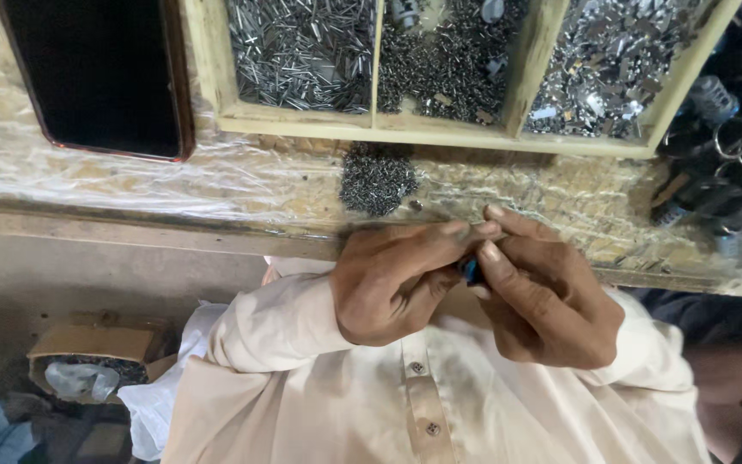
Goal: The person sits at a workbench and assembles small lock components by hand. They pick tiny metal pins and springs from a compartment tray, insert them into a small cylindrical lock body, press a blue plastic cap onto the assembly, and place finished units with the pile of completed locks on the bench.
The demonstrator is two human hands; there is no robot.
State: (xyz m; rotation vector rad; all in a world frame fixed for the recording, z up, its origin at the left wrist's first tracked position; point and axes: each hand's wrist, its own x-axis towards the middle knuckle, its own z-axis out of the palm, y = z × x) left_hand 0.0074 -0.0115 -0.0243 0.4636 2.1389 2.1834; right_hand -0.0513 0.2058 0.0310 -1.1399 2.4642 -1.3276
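My left hand point(392, 279) and right hand point(543, 296) meet in front of my chest, fingertips pressed together around a small blue and dark part point(471, 271). Both hands pinch it, the left from one side with thumb and forefinger, the right with its thumb laid over the top. Most of the part is hidden between the fingers, so I cannot tell its shape.

Cream shirt sleeves point(276, 331) cover both of my wrists, and the buttoned front of the shirt fills the view below the hands.

Just beyond the hands runs the edge of the counter point(173, 185), wrapped in crinkled clear plastic. A small heap of tiny dark metal pieces point(377, 179) lies on it, near my fingertips but apart from them.

Further back sits a pale wooden tray point(440, 129) with three compartments: thin silvery pins on the left, small dark bits in the middle, shiny flat pieces on the right.

A dark phone point(96, 73) lies on the counter at far left, and black items with metal rings point(732, 172) pile up at far right
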